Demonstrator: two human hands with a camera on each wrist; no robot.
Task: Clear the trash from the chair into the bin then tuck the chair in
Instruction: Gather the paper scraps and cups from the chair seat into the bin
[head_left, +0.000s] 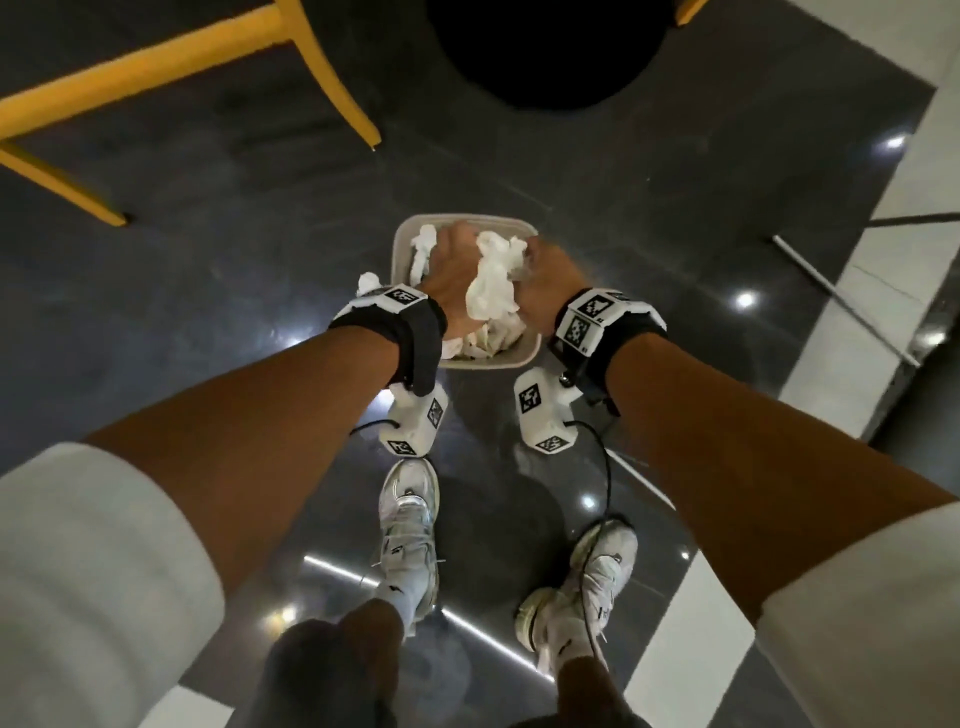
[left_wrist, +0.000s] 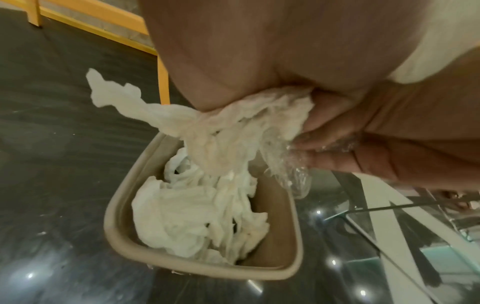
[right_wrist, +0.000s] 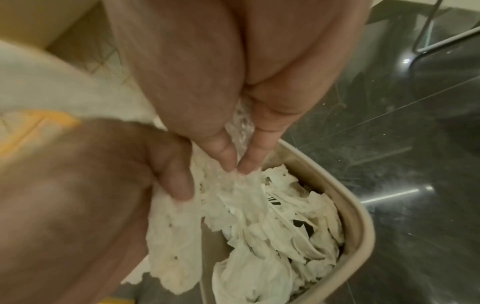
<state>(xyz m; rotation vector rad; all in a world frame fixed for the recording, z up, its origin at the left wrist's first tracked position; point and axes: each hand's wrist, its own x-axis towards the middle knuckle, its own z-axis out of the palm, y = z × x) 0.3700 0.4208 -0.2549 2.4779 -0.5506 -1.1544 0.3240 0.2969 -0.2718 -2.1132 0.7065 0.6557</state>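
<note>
While I watch through the head camera, both hands sit directly above the small beige rounded-square plastic bin (head_left: 400, 244), which stands on the dark glossy stone floor (head_left: 218, 291) just ahead of my white trainers (head_left: 408, 530). My left hand (head_left: 451, 270) has its fingers curled around a bunch of crumpled white tissue paper (head_left: 493, 283), and the left wrist view shows a long tail of that tissue (left_wrist: 145, 109) trailing out past the bin's rim on the far side. My right hand (head_left: 553, 275) pinches a scrap of clear crinkled plastic film (right_wrist: 242, 123) between thumb and fingertips (right_wrist: 228, 156), and it is pressed up against the same tissue wad; the two hands touch or nearly touch over the bundle. I think the film and tissue are tangled together, though the blur near the fingers makes that hard to confirm. Inside the bin lies a heap of more white crumpled paper (right_wrist: 272, 230), reaching close to the rim (left_wrist: 207, 261). A small white scrap (head_left: 368, 283) shows just outside the bin's left edge. The yellow wooden chair (head_left: 171, 67) stands well apart, up and to the left, only its legs and rails in view, and a round black base (head_left: 550, 47) sits beyond the bin
</note>
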